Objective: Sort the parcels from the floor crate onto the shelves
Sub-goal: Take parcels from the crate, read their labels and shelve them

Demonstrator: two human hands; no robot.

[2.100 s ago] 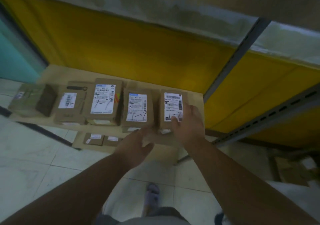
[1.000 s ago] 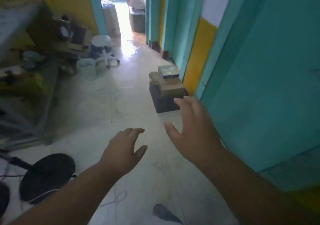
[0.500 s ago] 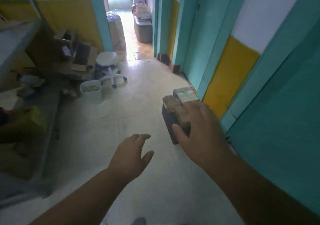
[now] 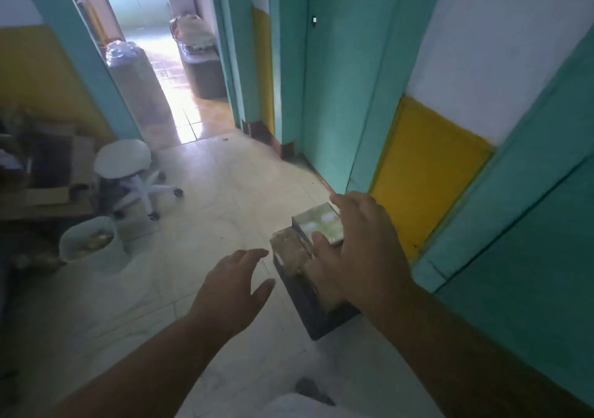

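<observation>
dark, near-black crate (image 4: 316,308) on the pale cream tiled floor (image 4: 205,224), thin grey grout lines crossing it. on top, a tan-brown parcel (image 4: 289,250) under a glossy wrap, and behind it a pale green parcel (image 4: 316,223) with white patches. the wall (image 4: 427,167) runs in bands: teal frames, a bright yellow panel low down, white above. the teal door (image 4: 340,80) is plain, one small white spot high up. over on the far side, a white stool (image 4: 123,160) with white legs and dark casters, a white bucket (image 4: 86,240) with yellowish-brown contents, brown cardboard boxes (image 4: 48,167). through the doorway (image 4: 154,31), orange-brown tiles.
</observation>
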